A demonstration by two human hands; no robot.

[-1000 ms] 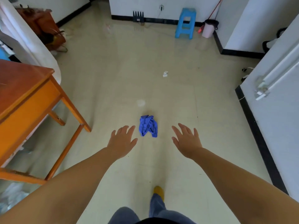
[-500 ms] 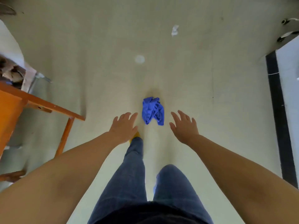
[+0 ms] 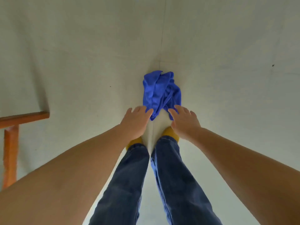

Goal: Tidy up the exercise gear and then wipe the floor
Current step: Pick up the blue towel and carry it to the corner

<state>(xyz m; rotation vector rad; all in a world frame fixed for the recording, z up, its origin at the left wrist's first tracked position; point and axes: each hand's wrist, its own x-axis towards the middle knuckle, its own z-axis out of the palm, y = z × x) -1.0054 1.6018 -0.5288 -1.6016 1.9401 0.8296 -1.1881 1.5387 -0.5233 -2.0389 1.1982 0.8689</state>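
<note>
**Both hands at the near edge of the cloth**

The pale floor (image 3: 81,62) filled most of what we saw, with a wooden table leg (image 3: 10,153) at the far left. We stood in dark jeans (image 3: 129,184) and yellow socks (image 3: 170,133), feet together, bent over a crumpled blue cloth (image 3: 160,91) lying just beyond our toes.

We judged the main risk to be a partial grab: the cloth lay bunched in loose folds, so closing on its near edge alone could lift one fold and leave the rest trailing. Leaning this far forward could also tip our balance.

Our left hand (image 3: 135,120) reached palm down, fingers straight and slightly spread, tips at the cloth's near left edge. Our right hand (image 3: 185,122) mirrored it, fingers spread, tips at the near right edge. Neither gripped anything.
</note>
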